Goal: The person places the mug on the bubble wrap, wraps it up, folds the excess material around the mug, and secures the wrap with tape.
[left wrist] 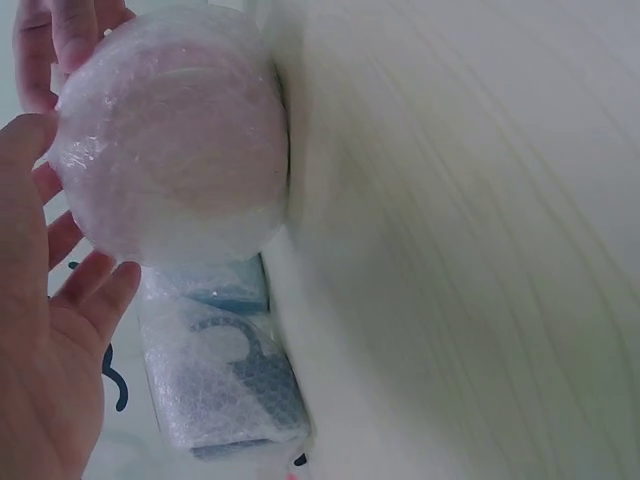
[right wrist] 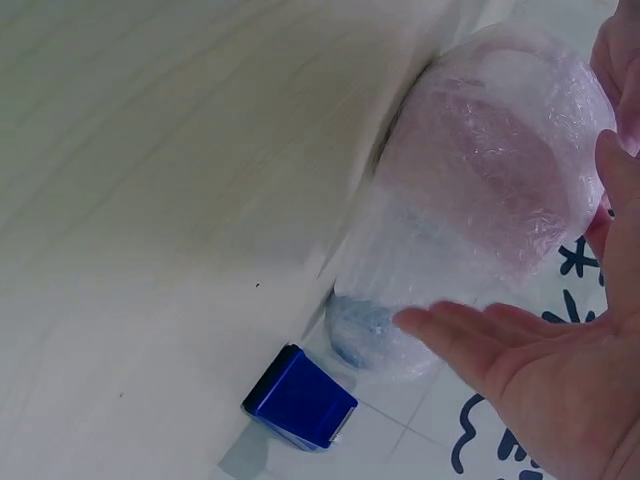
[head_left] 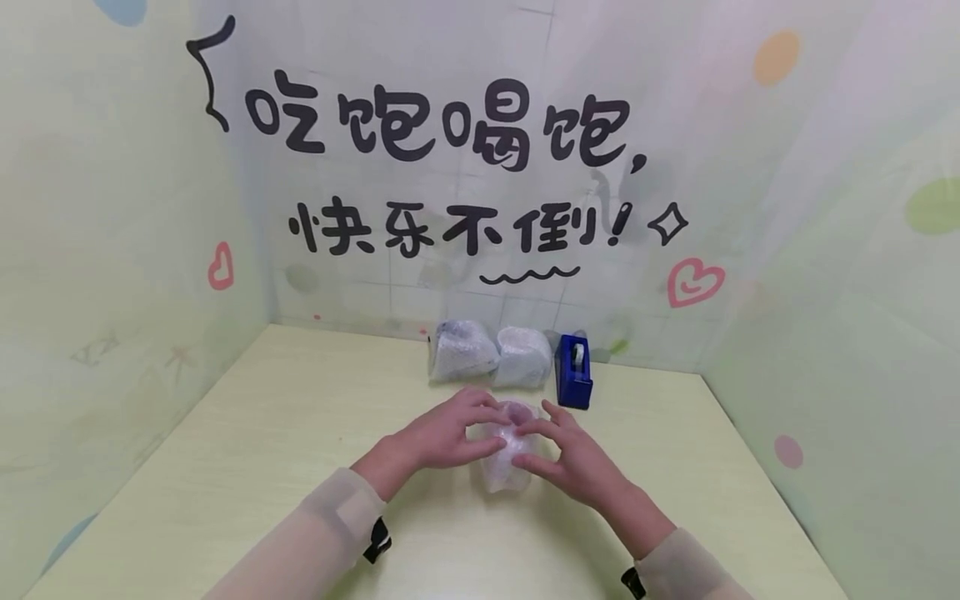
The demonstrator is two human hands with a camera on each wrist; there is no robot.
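A rounded pinkish thing in bubble wrap [head_left: 507,468] stands on the table between the hands; the wrap blurs what is inside. My left hand [head_left: 450,429] reaches over it from the left, thumb and fingers spread at its upper part. From the other side comes my right hand [head_left: 581,454], its thumb and forefinger close over the top of the wrap. In the right wrist view the other fingers [right wrist: 465,335] of that hand stretch out straight beside the bundle [right wrist: 490,160]. The left wrist view shows the left fingertips [left wrist: 120,290] along the bundle's edge [left wrist: 180,140].
Behind stand two more bubble-wrapped bundles, a darker-patterned one [head_left: 463,354] and a pale one [head_left: 522,358]. A blue tape dispenser [head_left: 575,387] with a roll sits to their right. Printed curtain walls [head_left: 465,183] enclose the pale wooden table [head_left: 285,433].
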